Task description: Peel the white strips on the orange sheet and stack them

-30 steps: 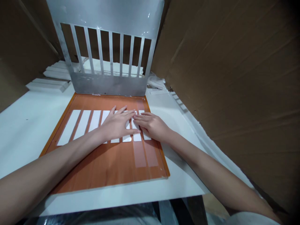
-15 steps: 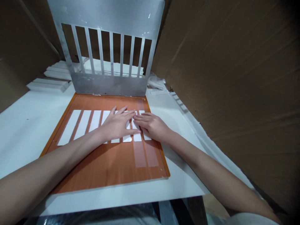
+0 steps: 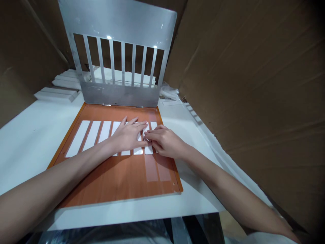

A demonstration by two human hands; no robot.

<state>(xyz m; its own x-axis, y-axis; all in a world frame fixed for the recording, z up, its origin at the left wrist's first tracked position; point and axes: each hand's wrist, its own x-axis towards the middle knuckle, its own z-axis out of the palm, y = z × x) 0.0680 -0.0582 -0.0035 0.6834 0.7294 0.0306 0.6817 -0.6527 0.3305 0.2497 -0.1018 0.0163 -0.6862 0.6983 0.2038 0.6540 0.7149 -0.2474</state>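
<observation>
An orange board (image 3: 111, 183) lies on the table, with a row of white strips (image 3: 78, 139) side by side across its middle. My left hand (image 3: 129, 135) rests flat on the middle strips, fingers spread, thumb pointing right. Close beside that thumb, my right hand (image 3: 164, 140) is bent over the strips at the right end, its fingers drawn together. Whatever lies between those fingertips is hidden. A hinged metal frame (image 3: 119, 95) with a row of long slots stands raised along the board's far edge.
White stacked blocks (image 3: 56, 95) sit at the back left. A crumpled white wrapping (image 3: 169, 91) lies behind the board at the right. Brown cardboard walls (image 3: 241, 84) enclose the white table (image 3: 200, 200) on both sides and behind.
My right hand's fingers have drawn in from lying flatter to a bent, pinched shape, and the wrist has shifted slightly nearer. My left hand stays spread on the strips. The view has tilted slightly.
</observation>
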